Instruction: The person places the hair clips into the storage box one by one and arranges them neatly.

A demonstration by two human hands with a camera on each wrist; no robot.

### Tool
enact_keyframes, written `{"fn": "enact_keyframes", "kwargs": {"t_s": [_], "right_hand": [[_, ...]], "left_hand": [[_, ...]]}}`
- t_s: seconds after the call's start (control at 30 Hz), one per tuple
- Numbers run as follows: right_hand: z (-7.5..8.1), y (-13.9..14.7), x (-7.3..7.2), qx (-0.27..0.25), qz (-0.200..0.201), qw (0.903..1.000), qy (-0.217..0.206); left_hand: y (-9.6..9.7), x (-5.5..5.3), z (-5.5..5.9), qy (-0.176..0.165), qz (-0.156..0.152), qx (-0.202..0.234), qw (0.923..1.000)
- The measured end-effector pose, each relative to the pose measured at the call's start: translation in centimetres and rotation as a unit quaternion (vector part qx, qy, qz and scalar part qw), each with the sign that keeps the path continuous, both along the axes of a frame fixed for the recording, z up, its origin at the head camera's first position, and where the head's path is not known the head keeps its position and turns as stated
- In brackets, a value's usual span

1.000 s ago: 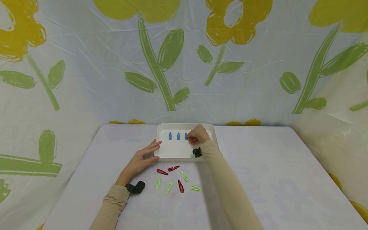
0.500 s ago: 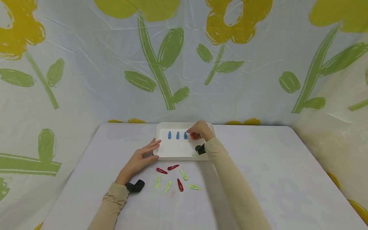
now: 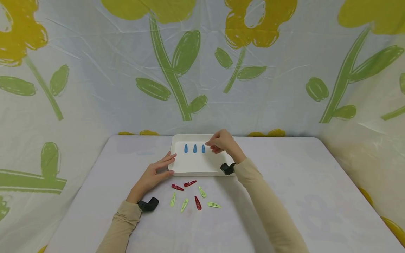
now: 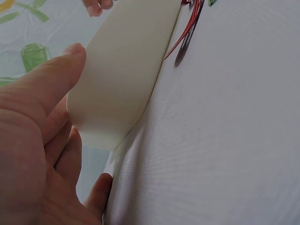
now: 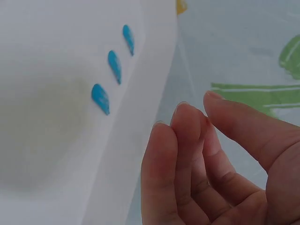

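Three blue hair clips lie in a row near the back of a white tray. My left hand touches the tray's left front corner with its fingers fairly straight; in the left wrist view, the thumb lies by the rim of the tray. Over the tray's right part hovers my right hand, just right of the last blue clip. The right wrist view shows the fingers of this hand loosely bent, with nothing held and apart from the blue clips.
In front of the tray, three red hair clips and several light green hair clips are scattered on the white table. A flower-printed sheet stands behind the table's back edge.
My right hand has let go of the rightmost blue hair clip and lifted a little up and to the right. My left hand stays at the tray corner.
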State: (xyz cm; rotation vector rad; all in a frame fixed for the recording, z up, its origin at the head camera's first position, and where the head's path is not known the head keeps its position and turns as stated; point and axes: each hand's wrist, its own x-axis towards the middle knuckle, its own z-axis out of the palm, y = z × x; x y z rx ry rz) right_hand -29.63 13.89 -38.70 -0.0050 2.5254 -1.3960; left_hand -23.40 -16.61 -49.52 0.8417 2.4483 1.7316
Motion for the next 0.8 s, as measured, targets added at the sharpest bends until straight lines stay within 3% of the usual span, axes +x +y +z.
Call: {"fn": "enact_keyframes", "kwargs": {"t_s": [0.17, 0.37, 0.6, 0.8], "right_hand": [[1.0, 0.5, 1.4, -0.027, 0.013, 0.9994, 0.015], [1.8, 0.8, 3.0, -0.038, 0.029, 0.9977, 0.048], [2.7, 1.0, 5.7, -0.030, 0.064, 0.9908, 0.115], [3.2, 1.2, 7.9, -0.019, 0.086, 0.9855, 0.145]], "left_hand": [[0.3, 0.8, 1.6, -0.004, -0.005, 0.000, 1.0000], [0.2, 0.8, 1.6, -0.012, -0.005, 0.004, 0.9999], [-0.6, -0.9, -1.4, -0.007, -0.005, -0.005, 1.0000], [-0.6, -1.0, -1.4, -0.006, -0.006, -0.010, 0.9999]]}}
